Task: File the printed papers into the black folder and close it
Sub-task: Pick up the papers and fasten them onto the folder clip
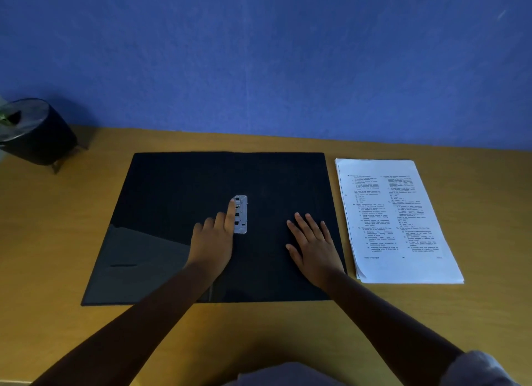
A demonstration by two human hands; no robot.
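The black folder (178, 190) lies spread open and flat on the wooden desk, a silver metal clip (241, 214) at its spine. My left hand (214, 238) rests on the folder with its forefinger stretched along the clip's left edge, touching it. My right hand (312, 244) lies flat, fingers apart, on the folder's right half. A stack of printed papers (400, 221) sits on the desk just right of the folder, apart from both hands.
A dark round pot (37, 132) on small legs stands at the desk's far left corner. The yellow-brown desk (288, 328) meets a blue wall (259, 54) behind the folder. Bare desk shows in front of the folder.
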